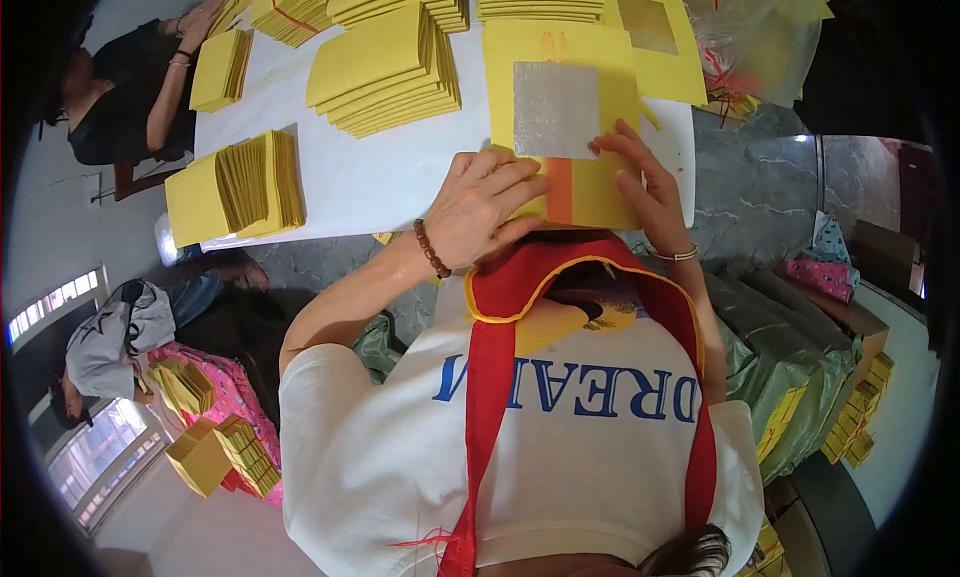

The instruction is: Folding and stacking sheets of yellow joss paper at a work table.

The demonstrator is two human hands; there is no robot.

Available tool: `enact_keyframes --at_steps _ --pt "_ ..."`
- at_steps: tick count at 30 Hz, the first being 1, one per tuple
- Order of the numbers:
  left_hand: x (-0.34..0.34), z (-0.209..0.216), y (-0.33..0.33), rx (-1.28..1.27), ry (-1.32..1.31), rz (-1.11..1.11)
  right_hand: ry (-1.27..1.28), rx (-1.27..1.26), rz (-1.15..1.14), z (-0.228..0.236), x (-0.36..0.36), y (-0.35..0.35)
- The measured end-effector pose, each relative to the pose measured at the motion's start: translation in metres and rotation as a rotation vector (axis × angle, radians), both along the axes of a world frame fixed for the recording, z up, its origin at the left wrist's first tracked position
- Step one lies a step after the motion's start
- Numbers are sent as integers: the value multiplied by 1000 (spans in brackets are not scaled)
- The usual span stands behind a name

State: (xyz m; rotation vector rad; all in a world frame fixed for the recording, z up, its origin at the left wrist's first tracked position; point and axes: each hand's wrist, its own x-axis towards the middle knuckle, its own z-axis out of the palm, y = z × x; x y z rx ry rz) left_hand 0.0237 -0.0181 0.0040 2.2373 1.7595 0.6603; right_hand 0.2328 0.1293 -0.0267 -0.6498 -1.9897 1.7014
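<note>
On the white-covered table [405, 172] in front of me lies a yellow paper sheet [595, 192] with a silvery square [555, 107] and an orange stripe below it. My left hand [490, 197] rests on the sheet's left edge, fingers bent over it and the thumb lower down near the front edge. At the right edge is my right hand [650, 182], its fingers apart and fingertips touching the paper by the silvery square. Neither hand visibly lifts anything. Whether more sheets lie underneath is hidden.
Folded yellow paper stacks stand left on the table [235, 187] and further back [385, 72]. Another silver-marked sheet [650, 27] lies behind right, near a clear plastic bag [755, 42]. A co-worker [140, 97] handles paper at the far left. Green-covered piles [790, 357] stand right.
</note>
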Motion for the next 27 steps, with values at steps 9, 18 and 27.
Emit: enact_keyframes --at_steps 9,18,27 --pt "-6 -2 7 49 -206 -89 -58 3 3 -3 -2 3" --pt "-11 -3 13 -22 -336 -15 -28 -10 14 -8 -2 4" --pt "-13 1 19 -171 -459 57 149 -96 90 -25 7 10"
